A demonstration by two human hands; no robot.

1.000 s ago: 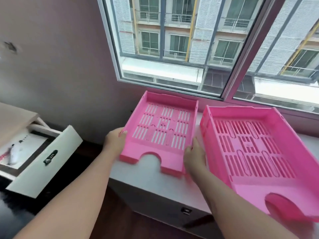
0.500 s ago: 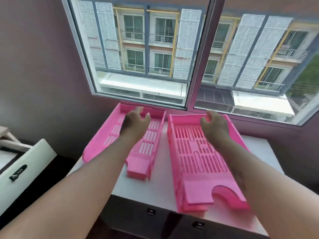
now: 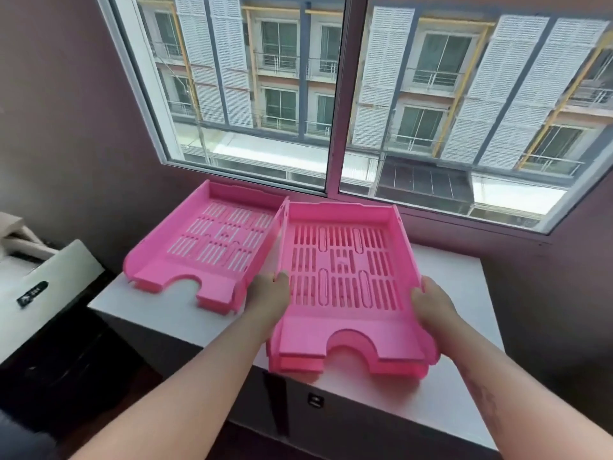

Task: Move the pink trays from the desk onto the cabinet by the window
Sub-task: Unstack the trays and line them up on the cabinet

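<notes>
two bare forearms coming in from the bottom edge, no sleeves anywhere in view. no watch, bracelet or rings to be seen on either wrist or on the left hand [image 3: 269,298] or right hand [image 3: 433,307]. faint dark marking running along the inner right forearm [image 3: 487,403], maybe a tattoo, too blurry to read. short nails, no polish as far as visible.

1. Left slotted pink plastic tray [image 3: 202,250]: smooth, slight sheen.
2. Right slotted pink plastic tray [image 3: 345,277]: same smooth moulded plastic.
3. White flat cabinet top [image 3: 172,313]: smooth, matt.
4. Window frame of pale metal [image 3: 335,104]: smooth; panes clear glass.
5. Mauve painted wall [image 3: 66,111]: matt.
</notes>
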